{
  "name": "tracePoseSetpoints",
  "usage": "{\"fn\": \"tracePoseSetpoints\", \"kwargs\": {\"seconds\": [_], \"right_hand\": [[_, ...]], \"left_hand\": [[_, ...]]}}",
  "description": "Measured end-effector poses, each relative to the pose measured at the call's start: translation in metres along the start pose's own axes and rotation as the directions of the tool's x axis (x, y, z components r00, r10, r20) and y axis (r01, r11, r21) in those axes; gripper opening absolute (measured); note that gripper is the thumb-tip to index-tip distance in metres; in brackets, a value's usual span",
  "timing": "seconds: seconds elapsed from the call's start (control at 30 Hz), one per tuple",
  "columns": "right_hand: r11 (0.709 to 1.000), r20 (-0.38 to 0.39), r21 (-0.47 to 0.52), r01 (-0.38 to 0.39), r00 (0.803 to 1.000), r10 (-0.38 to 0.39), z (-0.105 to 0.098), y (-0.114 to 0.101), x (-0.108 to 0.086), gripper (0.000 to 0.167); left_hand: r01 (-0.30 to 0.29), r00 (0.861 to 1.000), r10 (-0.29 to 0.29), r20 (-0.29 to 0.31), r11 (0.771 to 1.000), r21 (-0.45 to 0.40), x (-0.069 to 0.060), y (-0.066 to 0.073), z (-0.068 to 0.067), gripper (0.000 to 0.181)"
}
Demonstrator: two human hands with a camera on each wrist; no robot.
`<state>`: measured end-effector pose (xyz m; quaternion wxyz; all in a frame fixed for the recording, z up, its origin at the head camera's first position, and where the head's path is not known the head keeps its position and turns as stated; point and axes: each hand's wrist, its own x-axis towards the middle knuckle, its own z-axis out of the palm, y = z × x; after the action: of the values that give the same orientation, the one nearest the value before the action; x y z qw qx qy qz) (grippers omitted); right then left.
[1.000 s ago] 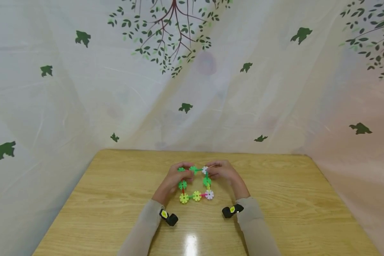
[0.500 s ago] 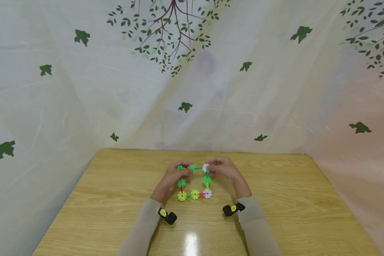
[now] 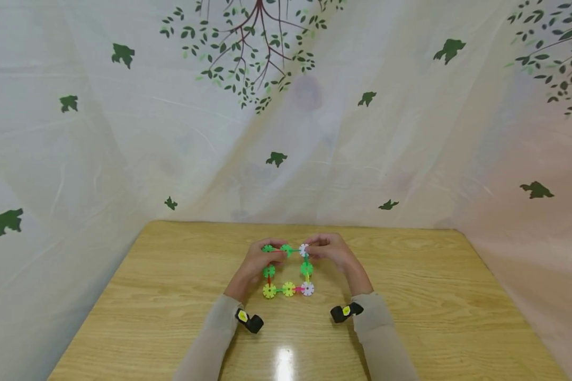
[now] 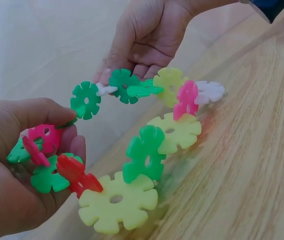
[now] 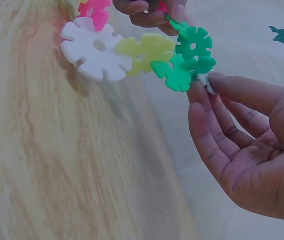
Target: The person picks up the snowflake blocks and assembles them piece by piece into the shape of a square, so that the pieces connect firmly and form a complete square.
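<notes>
Slotted plastic snowflake discs in green, yellow, white, pink and red join into a square loop. In the head view its near side has a yellow disc (image 3: 269, 291) at the left corner and a white disc (image 3: 307, 288) at the right. My left hand (image 3: 259, 258) grips the far left part, with thumb and fingers pinching around a green disc (image 4: 85, 100) and a pink disc (image 4: 45, 138). At the far right corner my right hand (image 3: 332, 250) pinches a white disc (image 5: 206, 83) between thumb and index finger; that disc is mostly hidden beside green discs (image 5: 193, 43).
The wooden table (image 3: 434, 301) lies beneath both forearms. A pale cloth (image 3: 195, 148) printed with leaves and branches hangs behind and along the sides. Each wrist wears a small black camera (image 3: 250, 321).
The loop and both hands have shifted slightly away and its near side a little to the left. Both hands keep their hold.
</notes>
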<state>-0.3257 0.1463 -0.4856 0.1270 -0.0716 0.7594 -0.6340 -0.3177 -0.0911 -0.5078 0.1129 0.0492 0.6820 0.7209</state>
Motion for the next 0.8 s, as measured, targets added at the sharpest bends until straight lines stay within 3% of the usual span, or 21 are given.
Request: {"fn": "tracePoseSetpoints", "kwargs": {"seconds": [0.8], "right_hand": [[0.996,-0.029,0.044,0.080,0.996,-0.079,0.0009,-0.0003,-0.0001,0.028]], "left_hand": [[-0.012,1.000,0.011,-0.019,0.999,-0.042,-0.0003,0.0017,-0.0001,0.037]]}}
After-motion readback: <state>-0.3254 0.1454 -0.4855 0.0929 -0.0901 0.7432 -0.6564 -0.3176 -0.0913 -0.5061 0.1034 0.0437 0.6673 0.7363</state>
